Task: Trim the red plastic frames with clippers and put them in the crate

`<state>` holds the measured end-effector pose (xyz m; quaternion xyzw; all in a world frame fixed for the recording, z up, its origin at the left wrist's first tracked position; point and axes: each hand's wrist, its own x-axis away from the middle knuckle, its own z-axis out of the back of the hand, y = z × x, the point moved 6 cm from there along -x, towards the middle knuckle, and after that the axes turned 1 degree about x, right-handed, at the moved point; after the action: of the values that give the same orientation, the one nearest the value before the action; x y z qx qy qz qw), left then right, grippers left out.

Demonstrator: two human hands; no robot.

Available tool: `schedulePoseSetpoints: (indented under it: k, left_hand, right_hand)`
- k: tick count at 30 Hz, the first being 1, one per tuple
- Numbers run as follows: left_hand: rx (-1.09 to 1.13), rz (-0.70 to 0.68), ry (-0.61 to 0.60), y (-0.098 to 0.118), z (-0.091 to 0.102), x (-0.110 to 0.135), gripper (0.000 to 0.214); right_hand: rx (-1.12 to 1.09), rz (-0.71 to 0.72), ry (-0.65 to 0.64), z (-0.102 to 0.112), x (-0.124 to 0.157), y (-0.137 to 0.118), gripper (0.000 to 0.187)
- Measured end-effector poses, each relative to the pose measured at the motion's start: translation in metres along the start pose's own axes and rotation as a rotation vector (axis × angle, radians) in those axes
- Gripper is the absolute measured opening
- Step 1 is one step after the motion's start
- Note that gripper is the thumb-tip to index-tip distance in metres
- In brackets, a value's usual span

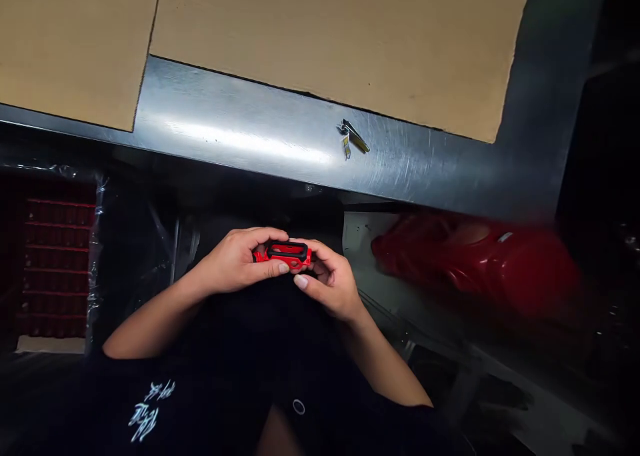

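Observation:
Close to my body, below the table edge, my left hand (249, 259) is closed round a small red plastic part with a black-rimmed oblong opening (290, 259). The thumb lies along its near side and the fingers along its far side. My right hand (331, 277) grips the part's right end, with the forefinger behind it and the thumb at its near side. My fingers cover both ends of the part, and I cannot make out its exact kind.
A metal table (240, 119) runs across in front of me, with cardboard sheets (340, 36) on it. Nail clippers (354, 137) lie near its front edge. Large red plastic objects (470, 259) are low on the right. Stacked red parts (60, 269) sit in a plastic-lined box at left.

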<state>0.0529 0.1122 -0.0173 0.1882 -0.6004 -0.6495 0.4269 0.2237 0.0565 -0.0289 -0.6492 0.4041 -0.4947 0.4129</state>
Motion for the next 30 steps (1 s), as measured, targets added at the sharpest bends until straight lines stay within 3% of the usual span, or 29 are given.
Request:
schedulePoseSetpoints:
  k: [5,10,13,17,23,30]
  left_hand:
    - [-0.027,0.032,0.006,-0.002,-0.008,0.007,0.058]
    - [-0.008,0.071,0.042,-0.006,-0.008,0.015,0.053]
    - [-0.001,0.06,0.05,-0.006,-0.008,0.016,0.048]
    - [-0.041,0.027,0.054,-0.005,-0.009,0.015,0.047]
    - [-0.081,0.037,0.018,-0.007,-0.016,0.015,0.048]
    - [-0.056,0.131,-0.037,-0.006,-0.017,0.021,0.066]
  right_hand:
    - [-0.081,-0.04,0.125,0.004,0.005,0.013,0.031]
    - [-0.268,-0.092,0.115,-0.002,0.005,0.031,0.026]
    - [-0.27,-0.094,0.129,-0.006,0.007,0.034,0.025]
    - [-0.034,0.012,0.235,-0.001,0.012,0.021,0.027]
    - [0.477,0.301,0.326,0.0,0.02,-0.01,0.032]
    - [0.701,0.506,0.31,-0.011,0.022,-0.025,0.044]
